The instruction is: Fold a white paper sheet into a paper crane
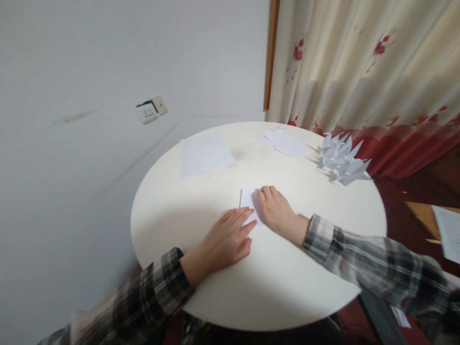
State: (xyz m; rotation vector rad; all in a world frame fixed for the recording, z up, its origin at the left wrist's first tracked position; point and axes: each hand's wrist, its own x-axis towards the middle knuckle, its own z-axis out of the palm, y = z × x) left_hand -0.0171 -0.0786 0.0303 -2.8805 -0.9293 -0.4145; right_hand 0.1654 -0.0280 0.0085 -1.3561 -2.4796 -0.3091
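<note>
A small folded piece of white paper (247, 196) lies flat near the middle of the round white table. My left hand (230, 235) rests over its lower left part, fingers stretched out and slightly spread, the tips on the paper. At the paper's right edge is my right hand (275, 208), its fingers curled in and closed on that edge. The right fingertips and the lower part of the paper are partly hidden by the hands.
Larger white sheets (204, 155) lie at the table's back left, and smaller paper pieces (287, 142) at the back. Several folded paper cranes (343, 158) stand along the right edge. The table (273, 282) borders a wall with a socket (146, 113) and a curtain (341, 72).
</note>
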